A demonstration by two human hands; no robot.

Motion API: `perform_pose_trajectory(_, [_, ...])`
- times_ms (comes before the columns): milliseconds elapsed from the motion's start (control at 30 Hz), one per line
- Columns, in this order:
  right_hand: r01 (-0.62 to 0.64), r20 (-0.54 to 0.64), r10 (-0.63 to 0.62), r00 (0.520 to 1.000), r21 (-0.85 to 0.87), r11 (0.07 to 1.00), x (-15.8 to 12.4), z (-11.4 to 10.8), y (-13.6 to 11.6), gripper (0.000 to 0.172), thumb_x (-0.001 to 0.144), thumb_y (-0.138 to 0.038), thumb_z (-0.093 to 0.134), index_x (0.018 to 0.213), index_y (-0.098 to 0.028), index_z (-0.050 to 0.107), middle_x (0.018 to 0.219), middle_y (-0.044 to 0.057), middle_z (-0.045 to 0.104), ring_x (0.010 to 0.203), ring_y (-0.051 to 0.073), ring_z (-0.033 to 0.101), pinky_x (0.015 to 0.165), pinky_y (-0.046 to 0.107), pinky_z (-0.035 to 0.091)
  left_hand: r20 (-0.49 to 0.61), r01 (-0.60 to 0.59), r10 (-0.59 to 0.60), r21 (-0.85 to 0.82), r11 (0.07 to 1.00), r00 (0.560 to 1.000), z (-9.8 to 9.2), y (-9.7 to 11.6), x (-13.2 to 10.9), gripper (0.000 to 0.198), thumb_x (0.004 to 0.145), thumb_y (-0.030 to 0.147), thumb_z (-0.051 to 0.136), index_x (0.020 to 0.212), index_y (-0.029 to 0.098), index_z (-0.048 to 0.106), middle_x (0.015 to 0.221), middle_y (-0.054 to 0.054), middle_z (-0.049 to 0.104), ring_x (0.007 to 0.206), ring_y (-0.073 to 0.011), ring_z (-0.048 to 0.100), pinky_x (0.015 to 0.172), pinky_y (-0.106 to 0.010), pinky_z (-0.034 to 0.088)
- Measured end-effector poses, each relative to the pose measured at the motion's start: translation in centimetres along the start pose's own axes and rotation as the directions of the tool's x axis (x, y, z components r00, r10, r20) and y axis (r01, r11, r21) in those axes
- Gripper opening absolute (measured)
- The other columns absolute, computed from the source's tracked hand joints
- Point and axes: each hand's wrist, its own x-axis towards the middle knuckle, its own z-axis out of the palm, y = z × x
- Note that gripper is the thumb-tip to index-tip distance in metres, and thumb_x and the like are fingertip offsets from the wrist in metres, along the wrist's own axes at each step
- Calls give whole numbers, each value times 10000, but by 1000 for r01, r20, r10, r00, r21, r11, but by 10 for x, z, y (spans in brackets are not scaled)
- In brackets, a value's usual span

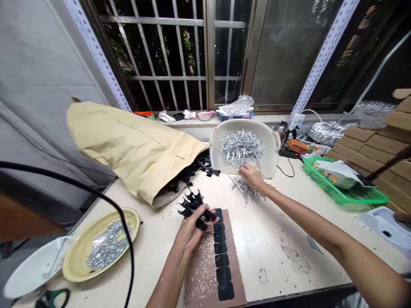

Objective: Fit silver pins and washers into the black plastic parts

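Note:
My left hand [190, 233] is closed around a fan of several black plastic parts [193, 204], held just above a brown board [205, 273] that carries a row of black pads [221, 252]. My right hand [252, 176] reaches forward into a loose heap of shiny metal pins [247, 190] on the table, fingers curled on them. The pins spill from a tilted white scoop tray [269, 139] piled with more pins [240, 147].
A tan paper sack [135, 145] lies at the back left with black parts [195, 169] spilling out. A yellow plate [77, 256] of small metal bits sits front left, beside a white dish [32, 269] and scissors [53, 298]. A green basket [346, 194] and cardboard boxes [369, 141] stand right.

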Motion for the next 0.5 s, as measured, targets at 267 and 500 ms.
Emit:
perform_pose_trajectory(267, [-10, 43, -20, 999, 599, 801, -2, -58, -44, 328, 945, -411, 341, 1002, -156, 539, 760, 35, 604, 603, 123, 530, 546, 241, 425, -56, -285, 359, 500, 818, 932, -12, -23, 9, 307, 647, 314, 753, 868, 135, 637, 836, -52, 658, 780, -165, 612, 747, -285, 480])
perform_pose_trajectory(500, [374, -11, -422, 907, 483, 791, -23, -96, -119, 174, 886, -288, 526, 921, -184, 660, 856, 35, 581, 752, 126, 526, 665, 252, 406, 89, -398, 426, 566, 722, 900, -6, -23, 8, 285, 695, 310, 710, 906, 157, 593, 851, -32, 626, 773, -156, 588, 756, -295, 462])
